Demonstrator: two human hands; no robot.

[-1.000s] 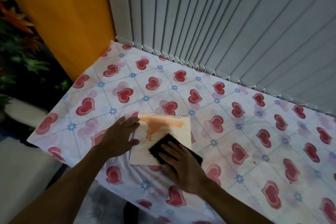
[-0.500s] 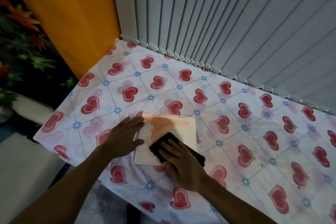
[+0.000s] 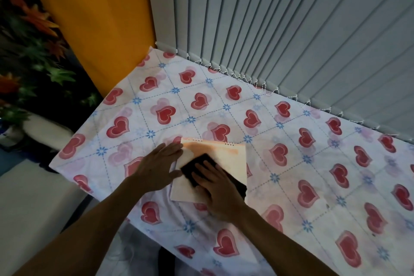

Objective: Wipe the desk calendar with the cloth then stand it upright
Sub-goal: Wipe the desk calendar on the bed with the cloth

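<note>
The desk calendar [image 3: 228, 159] lies flat on the table, a pale card with an orange smear near its spiral-bound far edge. My left hand [image 3: 156, 168] rests flat, fingers spread, on the calendar's left edge and pins it down. My right hand [image 3: 215, 188] presses a dark cloth [image 3: 197, 166] onto the calendar's middle. The cloth's far corner sticks out past my fingers, and another part shows by my wrist at the calendar's right edge. My hands cover the calendar's lower half.
The table wears a white cloth [image 3: 313, 163] printed with red hearts. Grey vertical blinds [image 3: 291, 40] hang along its far edge. An orange panel [image 3: 89, 18] stands at the far left corner, with plants [image 3: 29, 51] beyond the table's left edge.
My right hand has slid the cloth a little leftward over the calendar, toward my left hand. The left hand stays on the calendar's left edge. The camera view has shifted slightly.
</note>
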